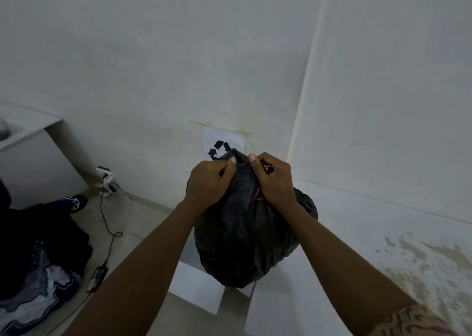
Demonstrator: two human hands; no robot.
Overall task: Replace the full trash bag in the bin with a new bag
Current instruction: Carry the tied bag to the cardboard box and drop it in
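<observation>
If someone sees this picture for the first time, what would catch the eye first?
Probably the bulging black trash bag at the centre, its gathered neck gripped by the left hand and right hand. Next, the red drawstring under the right hand, and the recycling sign on the wall behind.

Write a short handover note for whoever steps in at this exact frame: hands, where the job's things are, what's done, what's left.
Left hand: closed on the gathered neck of the black trash bag.
Right hand: closed on the other side of the neck, with the red drawstring running through its fingers.
Bag: full, bunched shut at the top, held in front of the white wall below the recycling sign. White bin shows just beneath it; whether the bag is fully clear of it cannot be told.
Done: bag gathered.
Left: finish the tie, carry the bag off, line the bin. No new bag in view.
</observation>
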